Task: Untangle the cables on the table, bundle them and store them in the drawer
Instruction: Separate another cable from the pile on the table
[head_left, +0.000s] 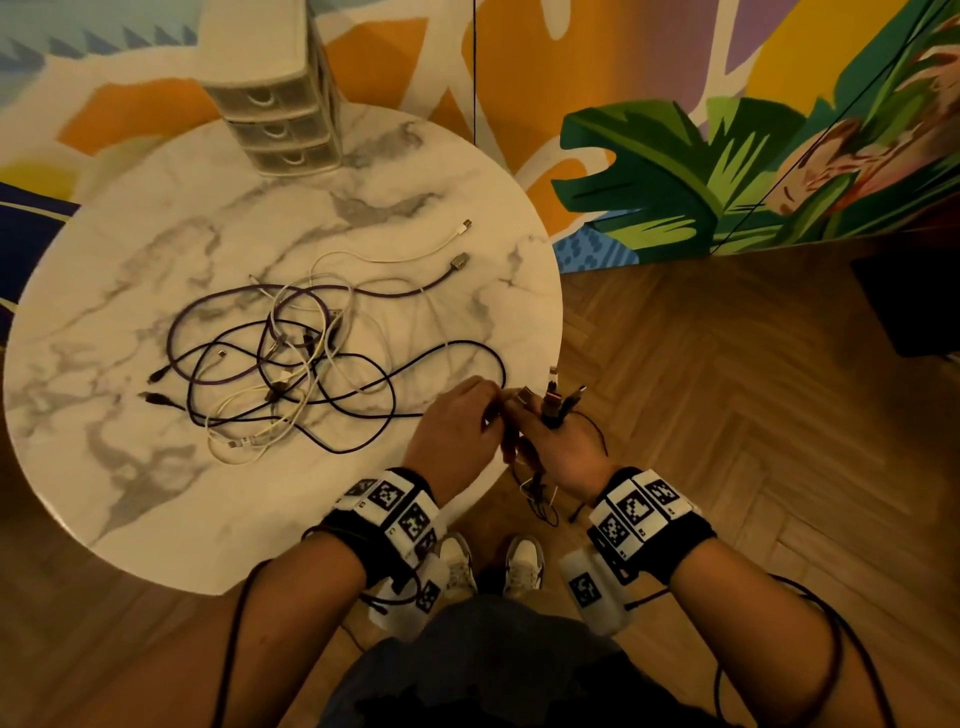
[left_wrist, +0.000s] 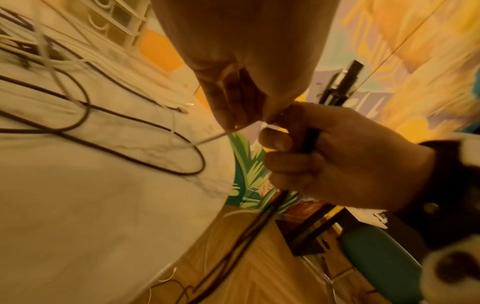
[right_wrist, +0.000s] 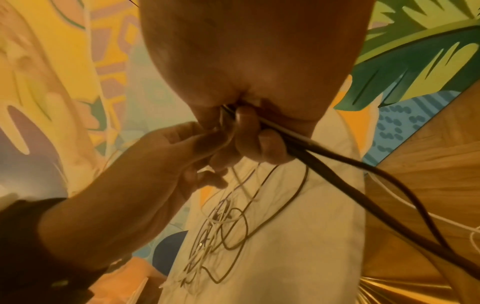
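A tangle of black, purple and white cables (head_left: 291, 364) lies on the round marble table (head_left: 130, 493). At the table's right edge my right hand (head_left: 540, 423) grips a bunch of dark cables (right_wrist: 337, 158). Their plugs (head_left: 556, 392) stick up above the fist and their lengths hang toward the floor. My left hand (head_left: 491, 405) touches the right one and pinches a thin white cable (left_wrist: 215, 136) that runs back into the tangle. The small drawer unit (head_left: 280, 124), all three drawers closed, stands at the table's far edge.
A painted wall panel with green leaves (head_left: 675, 182) stands to the right behind the table. Wooden parquet floor (head_left: 727, 415) surrounds it. My shoes (head_left: 488, 566) are below the hands. A thin black cord (head_left: 474, 67) hangs vertically behind the table.
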